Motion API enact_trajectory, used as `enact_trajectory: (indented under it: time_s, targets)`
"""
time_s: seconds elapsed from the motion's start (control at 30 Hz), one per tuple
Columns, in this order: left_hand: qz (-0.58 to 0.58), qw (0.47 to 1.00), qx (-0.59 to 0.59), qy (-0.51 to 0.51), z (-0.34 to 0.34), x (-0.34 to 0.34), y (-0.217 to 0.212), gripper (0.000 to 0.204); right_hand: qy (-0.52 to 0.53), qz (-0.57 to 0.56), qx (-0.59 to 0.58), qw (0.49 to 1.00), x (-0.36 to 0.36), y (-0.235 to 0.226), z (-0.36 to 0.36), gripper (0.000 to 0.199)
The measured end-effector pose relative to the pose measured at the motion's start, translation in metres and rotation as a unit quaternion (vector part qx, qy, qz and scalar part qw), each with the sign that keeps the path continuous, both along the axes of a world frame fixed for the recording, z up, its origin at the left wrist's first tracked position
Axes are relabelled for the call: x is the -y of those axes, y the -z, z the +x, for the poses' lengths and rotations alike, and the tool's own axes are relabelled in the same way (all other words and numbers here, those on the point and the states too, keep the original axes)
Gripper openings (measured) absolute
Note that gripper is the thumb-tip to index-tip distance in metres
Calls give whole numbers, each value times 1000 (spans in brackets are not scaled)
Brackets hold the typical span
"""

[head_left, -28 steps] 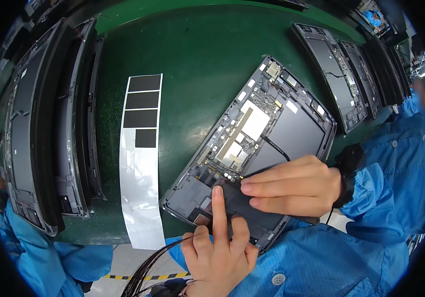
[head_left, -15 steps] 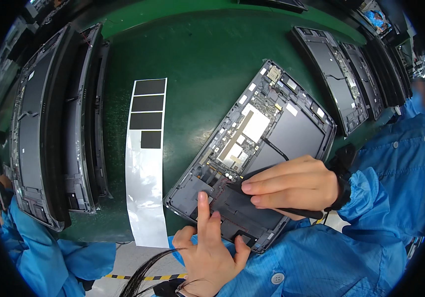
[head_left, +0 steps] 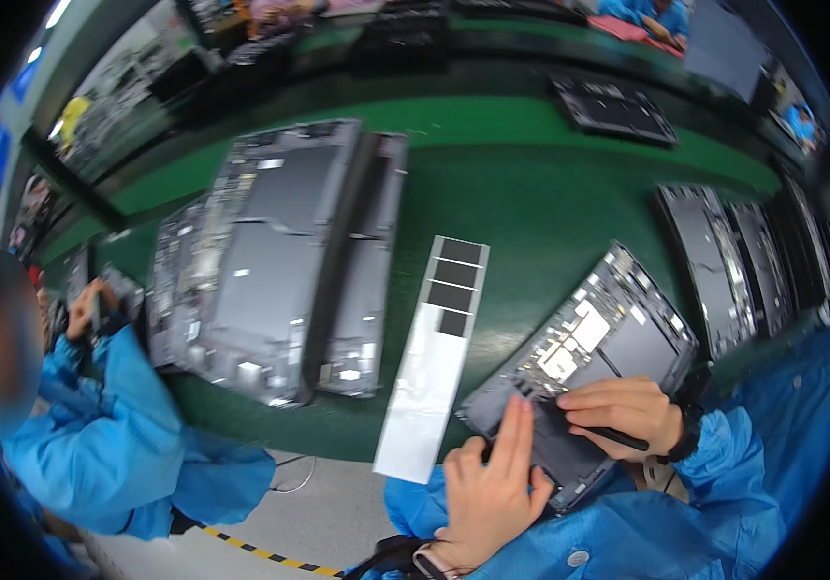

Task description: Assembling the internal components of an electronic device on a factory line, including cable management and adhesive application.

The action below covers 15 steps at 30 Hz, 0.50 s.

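Note:
An opened tablet-like device [head_left: 655, 350] lies slanted before me, its circuit board and flat grey battery area exposed. My left hand [head_left: 492, 483] rests on its near left part, index and middle fingers stretched side by side, thumb apart, nothing held. To its right, my right hand [head_left: 632, 411] presses fingertips onto the dark inner area near the circuit board. A slim black tool [head_left: 613, 438] sticks out beneath those fingers, held against the palm; its tip is hidden. Left of the device lies a long white backing strip [head_left: 422, 396] with several black adhesive pads [head_left: 459, 250] at its far end.
Stacked opened devices [head_left: 284, 256] stand on the green table [head_left: 521, 193] to the left, others [head_left: 710, 261] to the right. One more device [head_left: 613, 109] lies farther back. At the left, a co-worker in a blue smock [head_left: 105, 435] handles something small.
My view has swung left, bringing in the co-worker and shifting everything rightward. My left middle finger now lies stretched beside the index finger. The right hand remains on the device with the black tool.

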<state>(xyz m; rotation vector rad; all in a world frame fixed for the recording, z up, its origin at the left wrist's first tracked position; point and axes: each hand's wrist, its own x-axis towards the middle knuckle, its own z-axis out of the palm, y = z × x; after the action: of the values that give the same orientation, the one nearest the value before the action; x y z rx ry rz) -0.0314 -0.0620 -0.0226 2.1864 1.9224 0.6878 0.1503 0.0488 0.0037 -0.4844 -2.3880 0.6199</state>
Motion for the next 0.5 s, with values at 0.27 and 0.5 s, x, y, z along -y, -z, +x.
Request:
enact_trajectory:
  time_s: [0.27,0.5]
  targets:
    - [62,998,-24,-9,10,0,13,64,47,9,-3,999,8,-6,5,27]
    - [76,994,-79,-10,12,-4,17,64,159,58,-27,985,14,-23,5,25]
